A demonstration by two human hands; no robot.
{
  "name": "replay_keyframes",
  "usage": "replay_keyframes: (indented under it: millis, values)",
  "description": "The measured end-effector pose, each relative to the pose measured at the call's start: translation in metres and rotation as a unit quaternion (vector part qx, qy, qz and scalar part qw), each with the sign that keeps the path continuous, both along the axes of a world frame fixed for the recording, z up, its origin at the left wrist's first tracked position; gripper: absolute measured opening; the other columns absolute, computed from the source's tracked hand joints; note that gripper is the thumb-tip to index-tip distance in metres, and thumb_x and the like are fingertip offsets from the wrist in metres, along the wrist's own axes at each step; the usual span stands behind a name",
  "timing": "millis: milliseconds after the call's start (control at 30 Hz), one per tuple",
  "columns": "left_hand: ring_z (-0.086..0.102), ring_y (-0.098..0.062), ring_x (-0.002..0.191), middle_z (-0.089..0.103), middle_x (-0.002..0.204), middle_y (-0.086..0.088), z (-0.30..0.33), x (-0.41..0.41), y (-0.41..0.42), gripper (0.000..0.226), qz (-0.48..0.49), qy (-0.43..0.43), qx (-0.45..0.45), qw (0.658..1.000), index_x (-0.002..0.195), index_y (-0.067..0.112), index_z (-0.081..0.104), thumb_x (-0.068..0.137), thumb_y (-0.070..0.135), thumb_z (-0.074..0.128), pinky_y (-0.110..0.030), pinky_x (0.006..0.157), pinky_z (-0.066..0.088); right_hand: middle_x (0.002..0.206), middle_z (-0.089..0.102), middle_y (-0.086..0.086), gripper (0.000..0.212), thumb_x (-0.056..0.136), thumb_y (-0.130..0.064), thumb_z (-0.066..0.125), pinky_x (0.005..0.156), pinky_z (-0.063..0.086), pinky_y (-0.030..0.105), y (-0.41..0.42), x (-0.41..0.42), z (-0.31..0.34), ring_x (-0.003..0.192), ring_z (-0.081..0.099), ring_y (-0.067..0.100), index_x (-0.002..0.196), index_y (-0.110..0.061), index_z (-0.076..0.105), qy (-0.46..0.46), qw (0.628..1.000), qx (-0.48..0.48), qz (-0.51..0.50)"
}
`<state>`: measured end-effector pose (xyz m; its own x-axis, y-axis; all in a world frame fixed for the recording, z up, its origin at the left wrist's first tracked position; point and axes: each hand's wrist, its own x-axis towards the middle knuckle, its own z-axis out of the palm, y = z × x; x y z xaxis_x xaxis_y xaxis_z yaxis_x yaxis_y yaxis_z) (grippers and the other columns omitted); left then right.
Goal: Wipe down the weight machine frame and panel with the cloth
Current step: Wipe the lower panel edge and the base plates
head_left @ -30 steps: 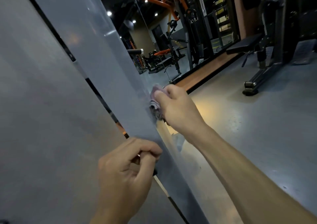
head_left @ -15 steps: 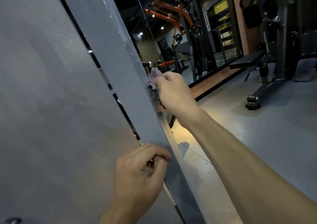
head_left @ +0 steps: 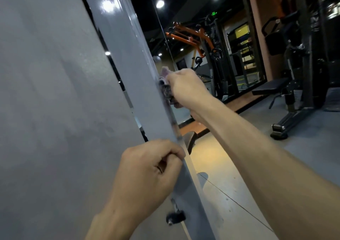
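Moved up the frame post (head_left: 128,70) since the earlier frame: right hand (head_left: 185,88) with the cloth (head_left: 165,85), now higher on the post edge; left hand (head_left: 147,171) kept at the same lower place on the post.

Largest first: grey panel (head_left: 55,102), wide and matte, on the left of the post, with a dark gap between the two. No clear mark of wiping on it, so probably still to do, though hard to judge in this light. Then the frame post, glossy, with a darker smeared strip along its edge just under the cloth. Seems wiped or wet there; the part above the cloth apparently still left. Task judged somewhere in the middle.

Right grip closed around the bunched purple-grey cloth, pressed against the post edge. Left grip curled, pinching the post edge lower down, probably to steady.

Small black knob (head_left: 175,217) near the post foot.

Writing: green lit sign (head_left: 213,13) far behind, too small to read. No brand readable.
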<state>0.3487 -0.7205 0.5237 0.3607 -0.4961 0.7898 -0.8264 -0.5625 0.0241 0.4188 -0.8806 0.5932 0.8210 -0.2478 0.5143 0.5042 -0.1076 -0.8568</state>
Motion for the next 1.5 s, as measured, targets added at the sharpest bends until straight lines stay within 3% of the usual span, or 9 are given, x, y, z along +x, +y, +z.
replay_keyframes:
  millis: [200, 433, 667, 767, 933, 1067, 1267, 1400, 1500]
  values:
    - [0.069, -0.007, 0.061, 0.069, 0.07, 0.018, 0.023, 0.002, 0.005, 0.028, -0.01, -0.021, -0.022, 0.999, 0.074, 0.029, 0.071, 0.079, 0.007, 0.056, -0.033, 0.053, 0.054, 0.063, 0.042, 0.01, 0.029, 0.103, -0.019, 0.045, 0.048, 0.028, 0.027, -0.01, 0.006, -0.073, 0.045, 0.036, 0.017, 0.077, -0.012, 0.056, 0.128, 0.991, -0.029, 0.041]
    - [0.069, -0.01, 0.059, 0.067, 0.066, 0.017, 0.029, 0.005, 0.002, 0.031, -0.025, -0.005, -0.035, 0.999, 0.071, 0.031, 0.071, 0.079, 0.004, 0.056, -0.033, 0.049, 0.053, 0.068, 0.048, -0.006, 0.032, 0.108, -0.035, 0.046, 0.058, 0.033, 0.027, 0.0, -0.005, 0.039, 0.058, 0.042, 0.009, 0.094, -0.011, 0.061, -0.019, 0.999, -0.026, -0.005]
    - [0.068, -0.012, 0.057, 0.067, 0.065, 0.016, 0.028, 0.007, 0.003, 0.031, -0.041, 0.0, -0.042, 0.998, 0.07, 0.039, 0.066, 0.081, 0.012, 0.053, -0.036, 0.048, 0.051, 0.066, 0.048, 0.006, 0.041, 0.108, -0.028, 0.043, 0.055, 0.031, 0.033, -0.001, -0.01, -0.056, 0.055, 0.041, 0.016, 0.088, 0.0, 0.065, 0.042, 0.998, -0.047, 0.007]
    - [0.068, -0.012, 0.057, 0.066, 0.064, 0.017, 0.029, 0.007, 0.003, 0.031, -0.048, 0.003, -0.038, 0.998, 0.07, 0.042, 0.063, 0.081, 0.016, 0.051, -0.035, 0.048, 0.051, 0.062, 0.049, -0.001, 0.036, 0.106, -0.025, 0.045, 0.058, 0.034, 0.033, 0.0, -0.012, -0.026, 0.054, 0.043, 0.013, 0.073, -0.014, 0.055, 0.016, 0.999, -0.051, -0.013]
    - [0.069, -0.015, 0.058, 0.069, 0.069, 0.018, 0.032, 0.006, 0.004, 0.028, -0.074, 0.032, -0.046, 0.996, 0.072, 0.042, 0.065, 0.083, 0.022, 0.049, -0.036, 0.048, 0.053, 0.079, 0.058, 0.004, 0.036, 0.109, -0.032, 0.043, 0.068, 0.042, 0.032, 0.002, -0.003, 0.042, 0.069, 0.052, 0.016, 0.11, -0.006, 0.068, -0.023, 1.0, -0.005, 0.016]
    - [0.069, -0.016, 0.058, 0.068, 0.068, 0.018, 0.03, 0.005, 0.007, 0.031, -0.069, 0.035, -0.04, 0.996, 0.073, 0.042, 0.065, 0.084, 0.017, 0.05, -0.038, 0.048, 0.052, 0.055, 0.049, -0.007, 0.04, 0.109, -0.036, 0.046, 0.043, 0.033, 0.021, -0.012, -0.009, -0.007, 0.047, 0.038, 0.012, 0.081, -0.01, 0.062, 0.015, 1.0, 0.007, 0.014]
    - [0.069, -0.014, 0.06, 0.068, 0.069, 0.019, 0.031, 0.007, 0.009, 0.036, -0.054, 0.033, -0.033, 0.997, 0.073, 0.039, 0.068, 0.082, 0.007, 0.055, -0.036, 0.05, 0.054, 0.055, 0.05, -0.002, 0.027, 0.1, -0.024, 0.055, 0.047, 0.033, 0.026, 0.0, -0.043, -0.022, 0.044, 0.042, 0.012, 0.075, -0.015, 0.053, 0.01, 1.0, 0.028, 0.005]
    - [0.07, -0.013, 0.062, 0.07, 0.073, 0.019, 0.031, 0.006, 0.01, 0.03, -0.055, 0.056, -0.032, 0.996, 0.077, 0.034, 0.07, 0.083, 0.009, 0.054, -0.037, 0.053, 0.056, 0.077, 0.061, 0.003, 0.034, 0.103, -0.036, 0.054, 0.059, 0.046, 0.033, 0.015, -0.046, 0.036, 0.067, 0.057, 0.017, 0.096, -0.005, 0.063, -0.043, 0.998, -0.021, -0.052]
    - [0.071, -0.014, 0.064, 0.071, 0.076, 0.02, 0.034, 0.006, 0.01, 0.027, -0.057, 0.07, -0.021, 0.996, 0.078, 0.032, 0.07, 0.084, 0.011, 0.053, -0.037, 0.055, 0.057, 0.078, 0.063, 0.005, 0.038, 0.104, -0.039, 0.053, 0.055, 0.046, 0.032, 0.017, -0.046, 0.068, 0.067, 0.059, 0.019, 0.103, -0.003, 0.065, -0.091, 0.994, 0.02, -0.054]
